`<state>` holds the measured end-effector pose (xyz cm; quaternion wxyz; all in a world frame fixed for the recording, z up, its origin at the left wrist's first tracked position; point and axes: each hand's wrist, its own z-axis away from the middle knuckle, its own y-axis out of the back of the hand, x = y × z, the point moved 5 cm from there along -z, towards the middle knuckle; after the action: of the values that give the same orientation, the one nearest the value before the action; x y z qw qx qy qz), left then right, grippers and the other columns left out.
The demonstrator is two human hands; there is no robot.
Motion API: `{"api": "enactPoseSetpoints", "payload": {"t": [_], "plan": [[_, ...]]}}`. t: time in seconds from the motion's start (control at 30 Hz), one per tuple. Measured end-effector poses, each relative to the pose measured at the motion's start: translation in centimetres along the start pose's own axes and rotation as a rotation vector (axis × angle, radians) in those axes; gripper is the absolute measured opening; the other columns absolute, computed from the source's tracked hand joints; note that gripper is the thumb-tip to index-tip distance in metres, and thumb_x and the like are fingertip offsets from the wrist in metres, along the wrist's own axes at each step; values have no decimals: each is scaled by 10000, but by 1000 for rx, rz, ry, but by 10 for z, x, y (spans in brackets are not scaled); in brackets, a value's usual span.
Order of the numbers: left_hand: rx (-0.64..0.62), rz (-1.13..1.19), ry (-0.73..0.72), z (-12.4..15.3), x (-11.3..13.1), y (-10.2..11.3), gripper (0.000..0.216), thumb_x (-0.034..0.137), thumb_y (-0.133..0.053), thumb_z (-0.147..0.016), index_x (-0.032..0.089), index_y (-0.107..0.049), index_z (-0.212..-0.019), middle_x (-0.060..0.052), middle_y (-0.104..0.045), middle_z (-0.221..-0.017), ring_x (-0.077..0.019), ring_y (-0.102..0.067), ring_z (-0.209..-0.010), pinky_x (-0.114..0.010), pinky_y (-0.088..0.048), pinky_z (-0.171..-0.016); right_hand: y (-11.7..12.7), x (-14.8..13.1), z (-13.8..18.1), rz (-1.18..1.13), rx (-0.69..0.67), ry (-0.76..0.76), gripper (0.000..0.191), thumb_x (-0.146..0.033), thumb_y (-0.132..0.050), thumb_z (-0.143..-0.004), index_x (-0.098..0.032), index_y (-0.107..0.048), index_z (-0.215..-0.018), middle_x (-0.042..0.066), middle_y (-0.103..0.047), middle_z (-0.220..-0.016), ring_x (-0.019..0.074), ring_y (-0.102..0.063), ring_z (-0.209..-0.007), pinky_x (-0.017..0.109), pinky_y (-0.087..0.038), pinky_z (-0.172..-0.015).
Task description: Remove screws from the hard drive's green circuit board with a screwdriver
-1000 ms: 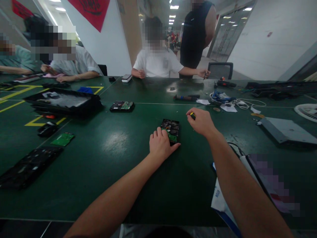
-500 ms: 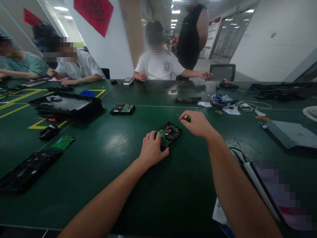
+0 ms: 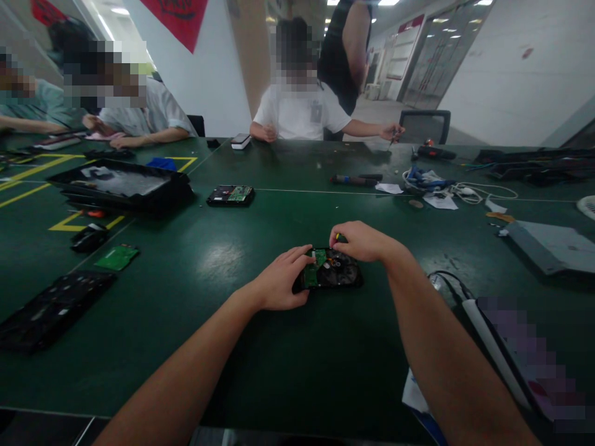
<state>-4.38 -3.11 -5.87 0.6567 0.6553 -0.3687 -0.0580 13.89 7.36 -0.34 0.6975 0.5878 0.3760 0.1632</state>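
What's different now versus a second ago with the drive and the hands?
The hard drive has been turned from lengthwise to crosswise. The right hand, gripping the yellow-tipped screwdriver, came down onto its far edge. The left hand stays on its left end.

Hard drive (image 3: 332,275) flat on the desk (image 3: 242,371), dead centre; left hand (image 3: 279,286) against its left end, right hand (image 3: 360,241) over its far edge. Behind and to the left, a second drive (image 3: 230,196), and left of that a tray (image 3: 121,189). Loose board (image 3: 117,257) near the left edge. Cables (image 3: 434,184) far right, a screwdriver (image 3: 356,180) beside them.
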Motion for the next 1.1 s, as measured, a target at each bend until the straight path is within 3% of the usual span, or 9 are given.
{"api": "enactPoseSetpoints", "payload": {"t": [0.17,0.5,0.87,1.1], "plan": [[16,35,2,-1,-1,-3,733,442,-756,-857,224,-485,-1503,-188,-361,-1707,-354,-370,-1578,-574,-365,-1257,-15,-6,-4,31,-105,25,125,-142,-715,-878,-252,-772,-897,42,-789,-963,229,-723,-921,332,-514,-783],[40,28,11,-2,1,-4,697,460,-751,-871,201,-520,-1475,-200,-408,-1672,-344,-401,-1558,-541,-384,-1252,-33,-6,-15,36,-99,14,104,-162,-716,-876,-245,-774,-904,64,-790,-969,259,-728,-939,340,-518,-786],[47,29,8,-2,-1,-4,714,468,-764,-866,198,-522,-1482,-201,-409,-1672,-349,-405,-1555,-543,-385,-1252,-29,-7,-14,61,-23,-2,89,-155,-716,-875,-230,-762,-892,79,-791,-977,270,-729,-958,342,-514,-791],[40,46,-6,-2,-4,-6,739,503,-761,-865,191,-513,-1486,-204,-394,-1679,-354,-400,-1556,-542,-388,-1250,-28,-9,-15,91,-102,-20,117,-189,-680,-902,-202,-778,-964,92,-792,-1031,253,-717,-999,308,-486,-821]]}}
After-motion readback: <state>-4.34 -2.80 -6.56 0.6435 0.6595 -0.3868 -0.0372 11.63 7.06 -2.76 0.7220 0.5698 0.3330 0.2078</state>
